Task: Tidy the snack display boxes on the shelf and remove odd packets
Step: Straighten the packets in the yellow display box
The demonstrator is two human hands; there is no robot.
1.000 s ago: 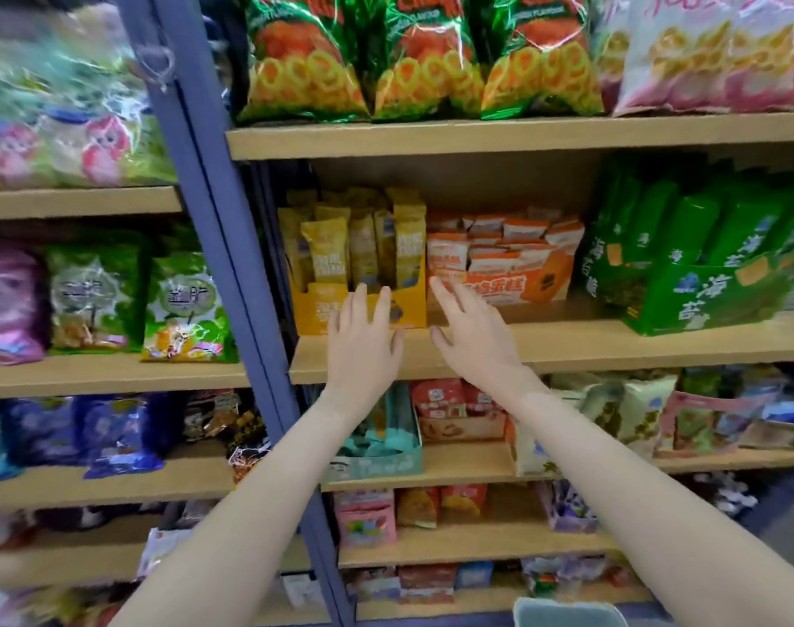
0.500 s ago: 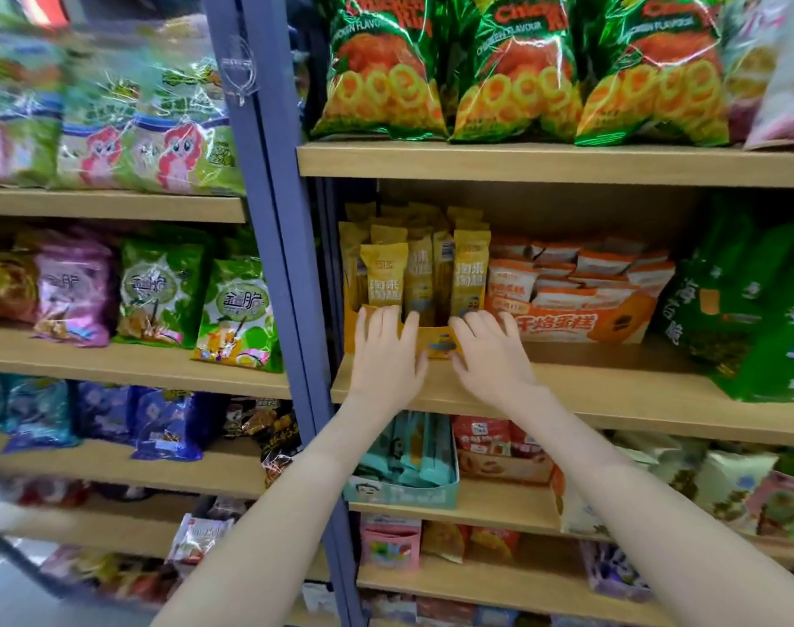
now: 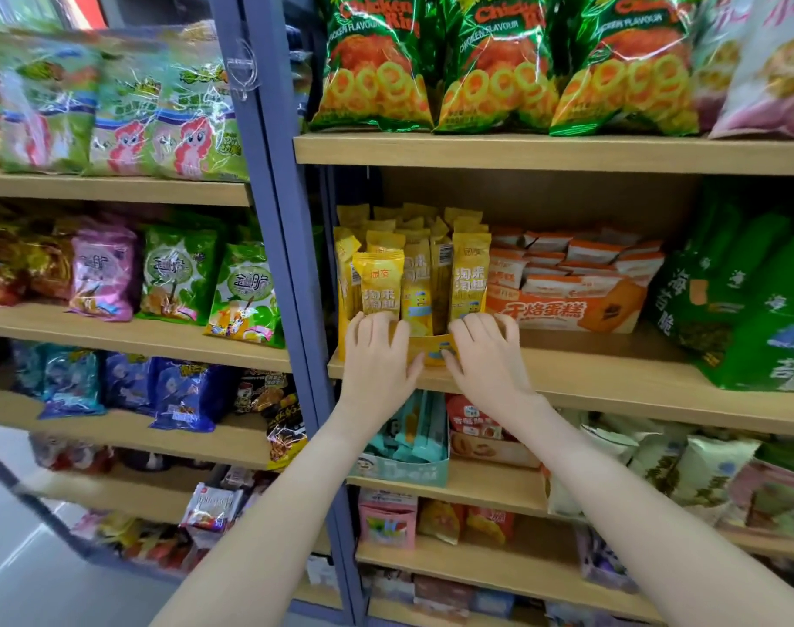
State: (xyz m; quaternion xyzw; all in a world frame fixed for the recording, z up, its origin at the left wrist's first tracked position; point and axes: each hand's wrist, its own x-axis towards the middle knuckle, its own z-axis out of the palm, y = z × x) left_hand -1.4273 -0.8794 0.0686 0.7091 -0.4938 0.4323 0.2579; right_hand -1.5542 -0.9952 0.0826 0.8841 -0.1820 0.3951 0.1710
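A yellow display box (image 3: 435, 348) full of upright yellow snack packets (image 3: 379, 282) stands at the left end of the middle shelf (image 3: 612, 382). Both my hands lie on its low front wall. My left hand (image 3: 377, 355) covers the left part, fingers bent over the top edge. My right hand (image 3: 485, 355) covers the right part the same way, thumb against the front. Right beside it stands an orange display box (image 3: 567, 310) with several white-and-orange packets.
Green seaweed bags (image 3: 748, 319) fill the shelf's right end. Green chicken ring bags (image 3: 490, 61) hang over the shelf above. A blue upright post (image 3: 277, 246) stands just left of the box. A teal box (image 3: 408, 450) sits on the shelf below.
Both hands have moved forward from in front of the shelf edge onto the yellow box's front wall and their fingers have curled over it. The view has shifted left and closer.
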